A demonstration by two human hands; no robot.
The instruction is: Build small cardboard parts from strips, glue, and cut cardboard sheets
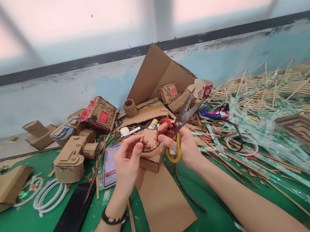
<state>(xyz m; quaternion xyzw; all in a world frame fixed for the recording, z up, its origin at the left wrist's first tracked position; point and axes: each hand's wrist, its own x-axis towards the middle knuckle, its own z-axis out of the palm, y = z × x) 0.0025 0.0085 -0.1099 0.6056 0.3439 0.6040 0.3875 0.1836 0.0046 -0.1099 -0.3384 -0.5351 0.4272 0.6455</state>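
My left hand [128, 154] pinches one end of a thin, curved cardboard strip [153, 153]. My right hand [182, 145] holds scissors [186, 116] with a red and a yellow handle, blades spread and pointing up to the right; its fingertips are also at the strip's other end. Below the strip, between my hands, sits a small cardboard box [151, 164]. A flat cardboard sheet [167, 210] lies in front of it on the green table. A dark thin strip [188, 192] hangs down beside the sheet.
A phone [110, 166] and a black slab [70, 221] lie left, near white coiled tubing [50, 195] and cardboard models [68, 159]. Cardboard scraps and clear plastic strips [296, 171] spread right, with a stick lattice [246, 88] behind. A large cardboard sheet [153, 72] leans against the wall.
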